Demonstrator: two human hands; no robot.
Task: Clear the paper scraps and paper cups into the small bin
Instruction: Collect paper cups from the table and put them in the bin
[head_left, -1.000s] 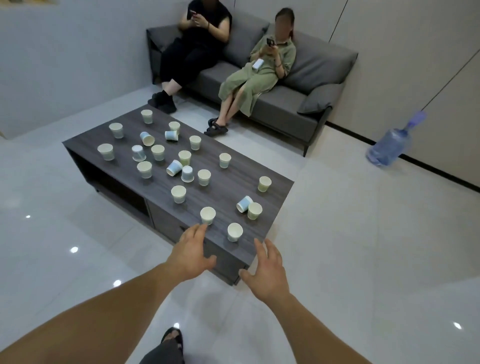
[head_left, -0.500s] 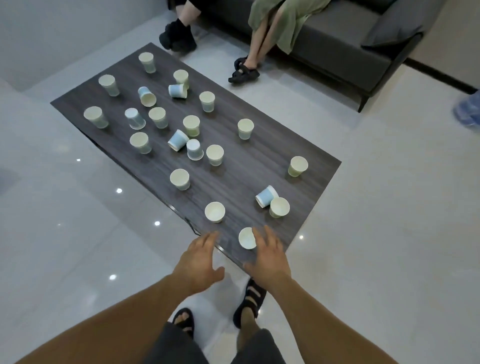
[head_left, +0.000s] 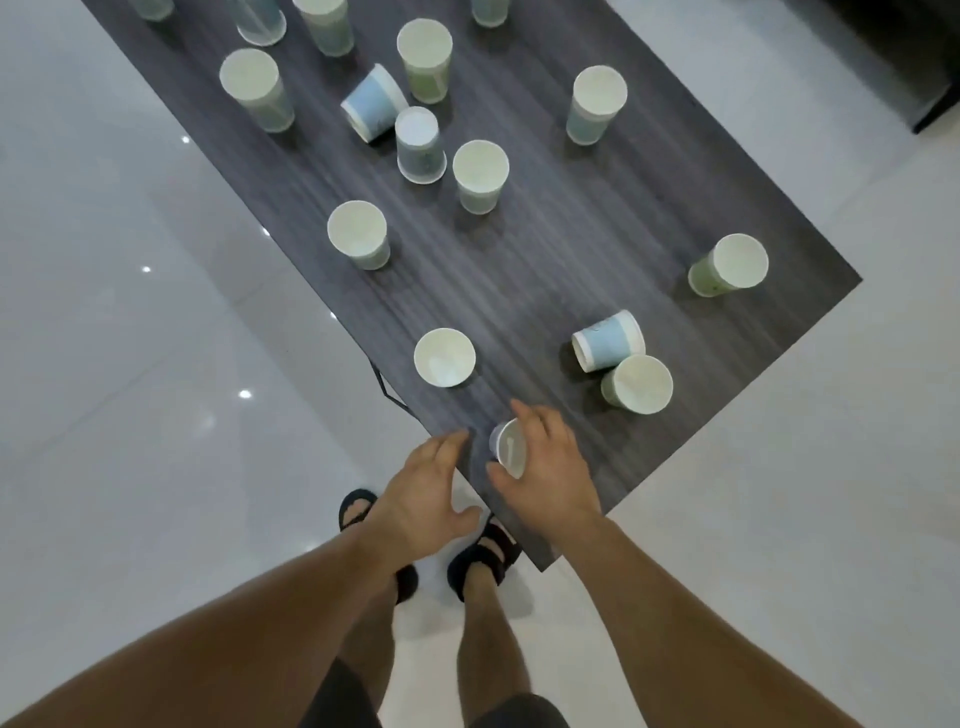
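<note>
Picking up one cup, judging by the hold and by the many cups on the surface. Note the right grip (head_left: 545, 462) half closed, thumb and fingers curled round a small white-lined paper cup (head_left: 509, 448), tilted with its mouth toward the left grip (head_left: 423, 493). Note the left grip slack and holding nothing, fingers relaxed, just to the left of the held cup, fingertips at the near edge of the dark wood-grain worktop (head_left: 571, 249). Cannot tell whether the held cup is clear of the surface.

Keep the squeeze light: thin paper wall, likely to buckle. Hold close to the rim, probably the stiffest part. Check for liquid before tipping; contents not readable here. Lift straight up before turning away from the edge.

Consider nesting to save trips: move forward and slightly left to the upright pale paper cup (head_left: 444, 357) just beyond the grip. Take next the light-blue paper cup lying on its side (head_left: 608, 340) and the pale-green upright cup (head_left: 637, 384) touching it, both beyond and to the right. Expect more cups farther out. Locate the small bin first; not in view. No paper scraps seen.
</note>
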